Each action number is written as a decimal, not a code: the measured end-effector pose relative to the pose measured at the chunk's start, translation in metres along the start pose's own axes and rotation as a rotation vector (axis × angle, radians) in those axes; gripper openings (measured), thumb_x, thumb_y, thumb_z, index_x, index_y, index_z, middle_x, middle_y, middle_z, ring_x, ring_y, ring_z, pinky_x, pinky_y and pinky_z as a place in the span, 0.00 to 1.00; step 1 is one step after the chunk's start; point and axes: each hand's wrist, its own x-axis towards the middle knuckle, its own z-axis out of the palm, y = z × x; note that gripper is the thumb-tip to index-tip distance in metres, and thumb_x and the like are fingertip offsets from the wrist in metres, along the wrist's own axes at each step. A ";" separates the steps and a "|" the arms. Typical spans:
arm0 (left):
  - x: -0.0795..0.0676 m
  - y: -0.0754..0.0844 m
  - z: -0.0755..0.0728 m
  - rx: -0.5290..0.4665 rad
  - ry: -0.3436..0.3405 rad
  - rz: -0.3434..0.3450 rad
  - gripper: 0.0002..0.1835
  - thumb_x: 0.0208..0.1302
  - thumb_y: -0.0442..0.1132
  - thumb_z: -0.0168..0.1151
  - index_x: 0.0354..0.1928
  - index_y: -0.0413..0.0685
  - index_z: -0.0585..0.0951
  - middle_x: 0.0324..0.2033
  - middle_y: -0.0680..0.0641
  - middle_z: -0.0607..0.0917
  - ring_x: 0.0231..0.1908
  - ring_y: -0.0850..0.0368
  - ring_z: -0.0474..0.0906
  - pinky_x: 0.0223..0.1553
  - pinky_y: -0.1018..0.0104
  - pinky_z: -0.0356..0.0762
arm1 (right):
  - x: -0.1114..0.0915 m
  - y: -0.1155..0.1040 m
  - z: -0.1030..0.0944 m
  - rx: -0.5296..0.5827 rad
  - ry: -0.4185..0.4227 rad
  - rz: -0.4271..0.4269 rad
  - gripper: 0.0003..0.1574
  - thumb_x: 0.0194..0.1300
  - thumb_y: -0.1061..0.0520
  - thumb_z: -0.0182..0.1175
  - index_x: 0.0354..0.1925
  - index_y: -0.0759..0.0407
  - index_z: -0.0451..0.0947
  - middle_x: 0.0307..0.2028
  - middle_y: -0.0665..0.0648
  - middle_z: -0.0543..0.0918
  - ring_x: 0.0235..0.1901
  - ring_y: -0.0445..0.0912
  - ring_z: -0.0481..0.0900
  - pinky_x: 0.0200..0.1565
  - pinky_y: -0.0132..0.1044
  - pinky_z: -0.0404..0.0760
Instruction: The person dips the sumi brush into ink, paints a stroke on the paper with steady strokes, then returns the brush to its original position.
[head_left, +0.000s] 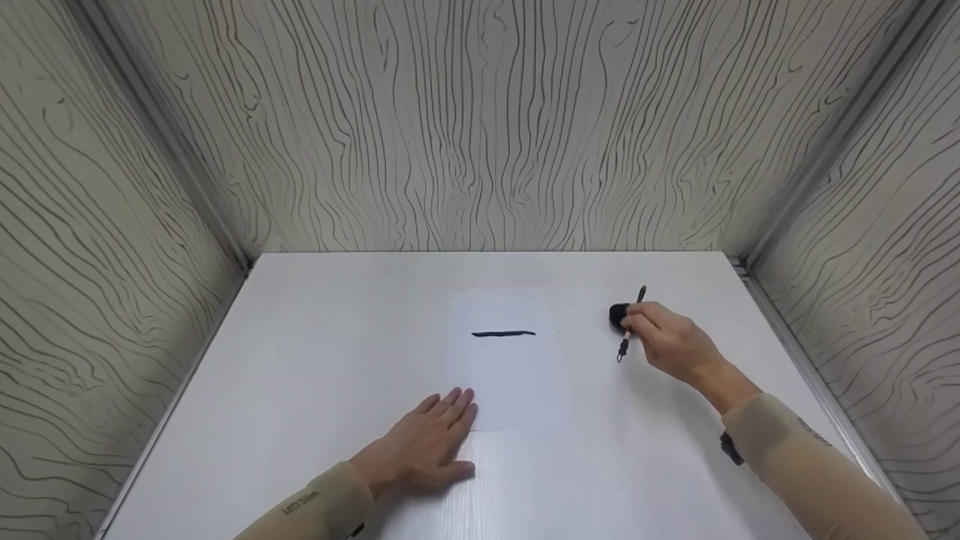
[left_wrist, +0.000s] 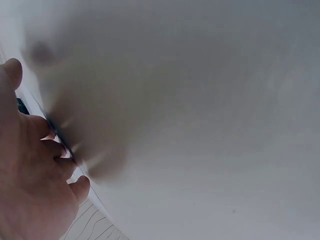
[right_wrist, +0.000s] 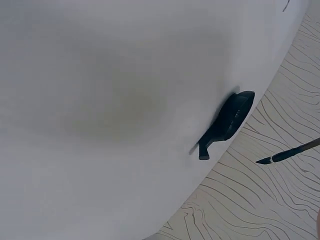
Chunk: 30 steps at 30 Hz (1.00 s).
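My right hand (head_left: 671, 341) pinches a writing brush (head_left: 640, 295) above the right side of the table. Its dark pointed bristles (right_wrist: 265, 160) show in the right wrist view, and a small loop hangs from its near end. Just left of the fingers is a black ink dish (head_left: 618, 316), which in the right wrist view has a short handle. My left hand (head_left: 427, 442) lies flat with fingers spread, fingertips on the left edge of a white sheet of paper (head_left: 517, 390). One horizontal black stroke (head_left: 504, 333) marks the upper part of the sheet.
The white table (head_left: 322, 337) is bordered by pale panels with dark wood-grain lines: a back wall (head_left: 480, 135), a left wall (head_left: 90, 262) and a right wall (head_left: 877, 262). Grey metal posts stand at the corners.
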 end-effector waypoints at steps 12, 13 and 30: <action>0.000 0.000 0.002 -0.017 0.006 -0.007 0.54 0.80 0.78 0.36 0.93 0.50 0.51 0.93 0.48 0.48 0.94 0.48 0.46 0.93 0.44 0.50 | -0.036 0.006 0.006 -0.100 -0.095 -0.206 0.31 0.92 0.66 0.32 0.44 0.62 0.83 0.45 0.59 0.87 0.41 0.50 0.89 0.43 0.37 0.92; 0.000 0.000 0.002 -0.020 0.008 -0.006 0.54 0.80 0.78 0.36 0.93 0.49 0.51 0.93 0.48 0.48 0.94 0.47 0.46 0.93 0.44 0.50 | -0.039 0.007 0.006 -0.104 -0.100 -0.206 0.31 0.92 0.66 0.32 0.44 0.62 0.83 0.45 0.59 0.87 0.41 0.50 0.89 0.43 0.37 0.92; 0.003 -0.002 0.005 -0.023 -0.003 -0.021 0.56 0.78 0.81 0.35 0.93 0.50 0.50 0.94 0.48 0.47 0.94 0.48 0.44 0.93 0.43 0.50 | -0.072 0.013 0.017 -0.145 -0.211 -0.202 0.32 0.87 0.68 0.25 0.44 0.62 0.80 0.45 0.62 0.86 0.46 0.54 0.89 0.50 0.40 0.93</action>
